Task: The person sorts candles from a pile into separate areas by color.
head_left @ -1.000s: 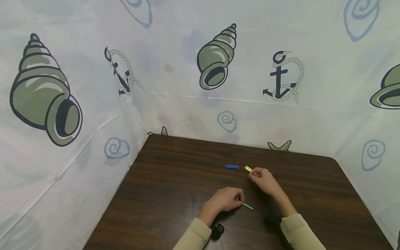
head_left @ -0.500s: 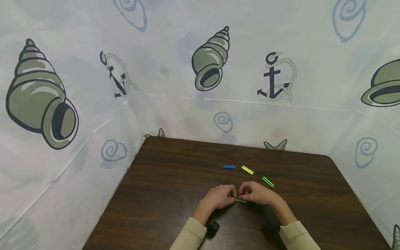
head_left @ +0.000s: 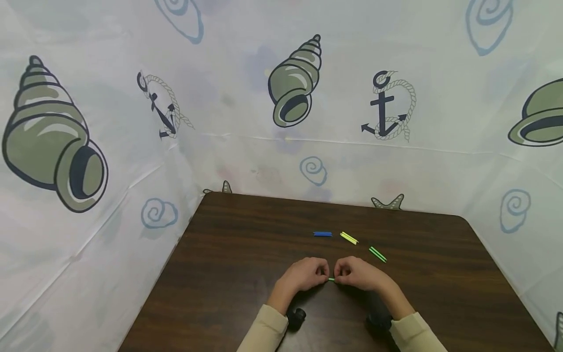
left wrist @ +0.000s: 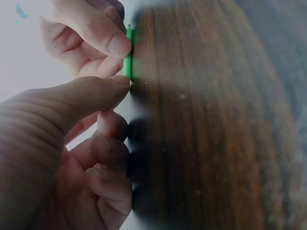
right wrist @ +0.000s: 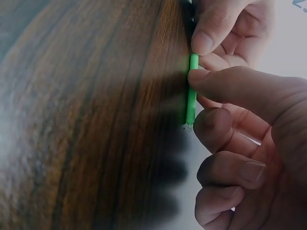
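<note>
Between my two hands, low over the brown table, is a thin green stick (head_left: 331, 279). My left hand (head_left: 303, 274) pinches one end between thumb and index finger, its other fingers curled below. My right hand (head_left: 360, 274) pinches the stick from the other side, and the fingertips of both hands are close together. In the left wrist view the green stick (left wrist: 128, 67) shows between the two thumbs. The right wrist view has the stick (right wrist: 191, 108) running past the right thumb, with its lower end sticking out. Fingers hide part of it.
Farther back on the table (head_left: 246, 234) lie a small bunch of blue sticks (head_left: 323, 234), some yellow sticks (head_left: 349, 238) and a pair of green sticks (head_left: 378, 254). A white sheet (head_left: 246, 98) printed with shells and anchors stands behind the table.
My right hand has come back from beside the yellow sticks, uncovering the green pair, and now pinches the green stick. My left hand has shifted slightly, still holding that stick.
</note>
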`<state>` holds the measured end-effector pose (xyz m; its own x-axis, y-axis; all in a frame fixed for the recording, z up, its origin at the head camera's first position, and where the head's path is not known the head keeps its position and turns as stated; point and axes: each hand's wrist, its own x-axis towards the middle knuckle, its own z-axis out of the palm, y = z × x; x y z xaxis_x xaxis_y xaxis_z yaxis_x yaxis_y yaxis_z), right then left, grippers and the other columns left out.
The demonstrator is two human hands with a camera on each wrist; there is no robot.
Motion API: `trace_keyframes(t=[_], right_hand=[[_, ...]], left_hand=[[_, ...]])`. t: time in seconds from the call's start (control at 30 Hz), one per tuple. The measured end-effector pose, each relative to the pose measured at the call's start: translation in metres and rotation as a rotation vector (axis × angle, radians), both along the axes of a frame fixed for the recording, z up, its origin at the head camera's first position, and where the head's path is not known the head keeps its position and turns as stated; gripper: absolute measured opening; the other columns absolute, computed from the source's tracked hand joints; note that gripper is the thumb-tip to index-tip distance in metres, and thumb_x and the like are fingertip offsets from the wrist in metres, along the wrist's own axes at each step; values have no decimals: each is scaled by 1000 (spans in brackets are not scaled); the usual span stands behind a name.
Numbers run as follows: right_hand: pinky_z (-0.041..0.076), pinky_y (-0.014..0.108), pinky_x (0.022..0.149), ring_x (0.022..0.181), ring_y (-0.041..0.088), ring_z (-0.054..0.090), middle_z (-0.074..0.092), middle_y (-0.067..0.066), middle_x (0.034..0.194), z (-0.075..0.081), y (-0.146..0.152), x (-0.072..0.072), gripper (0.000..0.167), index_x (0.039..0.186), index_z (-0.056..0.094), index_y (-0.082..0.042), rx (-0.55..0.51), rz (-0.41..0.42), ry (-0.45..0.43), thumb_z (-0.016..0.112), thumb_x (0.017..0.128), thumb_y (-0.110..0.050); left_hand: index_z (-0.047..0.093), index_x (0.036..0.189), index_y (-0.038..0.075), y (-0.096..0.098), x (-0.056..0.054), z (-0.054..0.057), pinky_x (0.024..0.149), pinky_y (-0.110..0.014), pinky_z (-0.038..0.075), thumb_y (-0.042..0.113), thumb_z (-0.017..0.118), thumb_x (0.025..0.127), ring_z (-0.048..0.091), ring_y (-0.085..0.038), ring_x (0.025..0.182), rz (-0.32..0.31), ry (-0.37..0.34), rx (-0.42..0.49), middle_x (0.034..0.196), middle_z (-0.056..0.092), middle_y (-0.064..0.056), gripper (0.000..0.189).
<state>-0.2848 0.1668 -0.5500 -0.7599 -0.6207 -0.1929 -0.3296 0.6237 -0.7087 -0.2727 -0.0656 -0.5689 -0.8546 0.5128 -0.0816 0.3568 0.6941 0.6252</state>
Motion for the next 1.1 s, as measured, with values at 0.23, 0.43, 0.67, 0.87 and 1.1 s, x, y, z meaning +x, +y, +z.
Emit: trace_keyframes(t=[0.23, 0.43, 0.67, 0.87, 1.1], right_hand=[[44, 26, 61, 64, 9, 52, 62, -4, 75, 2, -3, 0, 9, 96, 71, -11, 2, -1, -4, 74, 103, -16], [43, 25, 60, 64, 8, 52, 63, -5, 75, 1, -3, -1, 8, 96, 72, -11, 22, -17, 9, 71, 103, -14], [44, 26, 60, 64, 8, 52, 62, -5, 75, 1, 3, 2, 9, 97, 73, -12, 29, -37, 11, 70, 104, -17], [44, 26, 60, 65, 7, 51, 62, -4, 78, 3, 15, 1, 12, 98, 74, -14, 11, -81, 29, 68, 106, -20], [43, 27, 61, 66, 9, 49, 57, -3, 78, 3, 38, -4, 16, 102, 75, -9, -31, -241, 85, 69, 107, -23]], left_hand=[[73, 99, 23, -1, 0, 3, 59, -25, 43, 23, 73, 103, 52, -5, 61, 6, -10, 16, 74, 59, 10, 4], [75, 106, 21, -5, -1, 4, 60, -23, 44, 23, 76, 101, 52, -4, 62, 4, 0, 57, 76, 59, 10, 5], [74, 105, 20, -5, -1, 2, 60, -22, 44, 22, 77, 101, 52, -3, 62, -7, -4, 77, 75, 58, 11, 5], [74, 104, 22, -6, -2, 2, 61, -23, 44, 25, 76, 102, 52, -4, 62, -1, -17, 78, 76, 59, 10, 4], [73, 104, 25, -6, -1, 1, 62, -24, 45, 28, 76, 102, 53, -4, 64, -1, -45, 78, 78, 61, 10, 5]])
